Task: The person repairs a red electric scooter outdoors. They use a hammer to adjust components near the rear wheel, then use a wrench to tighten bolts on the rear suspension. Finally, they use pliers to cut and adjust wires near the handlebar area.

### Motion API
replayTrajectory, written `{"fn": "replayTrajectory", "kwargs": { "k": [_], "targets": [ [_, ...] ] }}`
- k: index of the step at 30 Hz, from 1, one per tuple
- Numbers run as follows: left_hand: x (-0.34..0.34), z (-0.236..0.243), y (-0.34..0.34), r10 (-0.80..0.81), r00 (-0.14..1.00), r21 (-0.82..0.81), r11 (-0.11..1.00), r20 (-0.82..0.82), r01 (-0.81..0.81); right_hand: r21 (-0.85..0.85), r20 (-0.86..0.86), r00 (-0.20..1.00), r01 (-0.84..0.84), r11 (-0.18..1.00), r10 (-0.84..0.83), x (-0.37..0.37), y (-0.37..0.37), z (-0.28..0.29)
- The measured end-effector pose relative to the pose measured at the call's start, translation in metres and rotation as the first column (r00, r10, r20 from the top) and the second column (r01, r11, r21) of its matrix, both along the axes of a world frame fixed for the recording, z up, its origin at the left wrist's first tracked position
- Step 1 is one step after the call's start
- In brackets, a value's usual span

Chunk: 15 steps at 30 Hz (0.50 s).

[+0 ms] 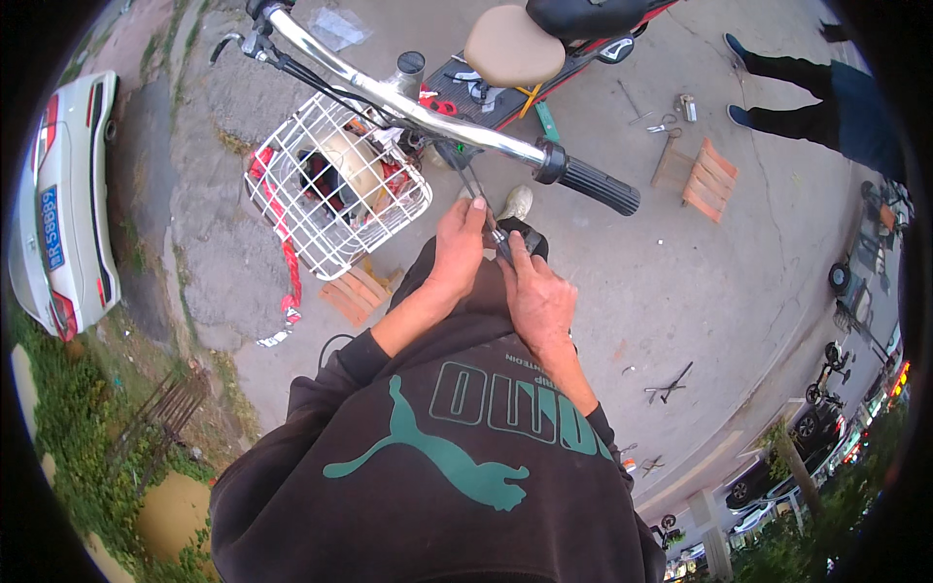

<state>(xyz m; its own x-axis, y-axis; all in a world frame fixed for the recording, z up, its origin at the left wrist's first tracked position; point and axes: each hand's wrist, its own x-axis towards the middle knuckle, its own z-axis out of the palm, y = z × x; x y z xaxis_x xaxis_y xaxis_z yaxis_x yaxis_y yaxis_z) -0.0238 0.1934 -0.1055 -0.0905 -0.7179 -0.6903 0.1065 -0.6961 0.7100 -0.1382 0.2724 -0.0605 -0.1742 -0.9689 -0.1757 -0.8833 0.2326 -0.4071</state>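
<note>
My left hand [459,248] is closed around thin dark cables [469,182] that hang down from the middle of a chrome handlebar [389,95]. Close beside it, my right hand [541,299] grips a small black part with a silvery end [502,245]; its exact kind is partly hidden by my fingers. Both hands meet in front of my lap, below the bar. A black rubber grip [601,187] covers the bar's right end, and a brake lever [225,47] sticks out at its left end.
A white wire basket [338,187] with a helmet-like beige thing hangs at the front. Behind the bar is a beige saddle [515,46]. Pliers-like tools [665,125] and a small wooden stool [709,179] lie on the ground. A person's legs [792,92] stand far right; a white car [73,204] is left.
</note>
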Motion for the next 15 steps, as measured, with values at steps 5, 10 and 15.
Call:
{"fn": "replayTrajectory", "kwargs": {
  "k": [5, 10, 15],
  "targets": [
    [0.006, -0.009, 0.002, -0.034, 0.999, 0.054, 0.998, 0.034, 0.032, 0.002, 0.192, 0.976, 0.101, 0.995, -0.1, 0.003, 0.008, -0.013],
    [0.002, -0.008, -0.003, -0.006, 1.0, 0.065, 0.998, 0.004, 0.006, 0.107, 0.004, 0.998, 0.062, 0.992, -0.063, 0.007, -0.001, 0.008],
    [-0.001, -0.007, -0.006, 0.01, 0.999, 0.122, 0.992, -0.048, -0.004, 0.029, -0.02, 0.998, 0.062, 0.998, -0.061, 0.005, 0.004, 0.007]
  ]
}}
